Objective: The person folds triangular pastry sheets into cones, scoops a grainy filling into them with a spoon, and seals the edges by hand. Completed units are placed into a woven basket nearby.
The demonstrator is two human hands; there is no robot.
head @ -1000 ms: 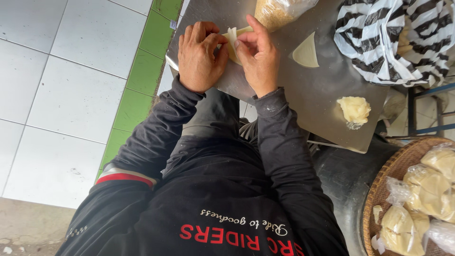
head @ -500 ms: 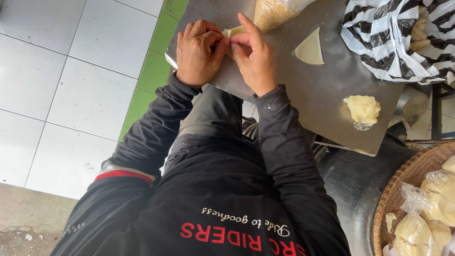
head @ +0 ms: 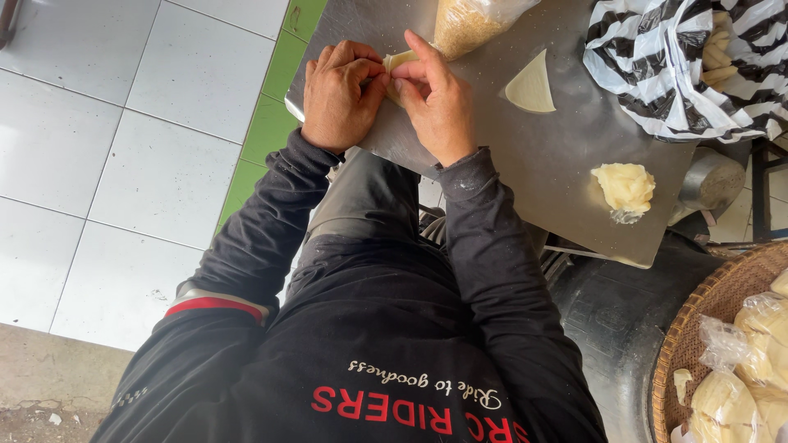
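I am pinching both hands, left hand [head: 338, 97] and right hand [head: 437, 98], on the pale wrapper [head: 397, 60] over the metal counter [head: 542, 156], risking tearing it by squeezing too hard.

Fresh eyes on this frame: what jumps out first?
Both hands, left hand and right hand, pinch a pale dough piece at the metal tray's near edge. Right of them lie a dough triangle and a dough lump; a striped bag sits top right.
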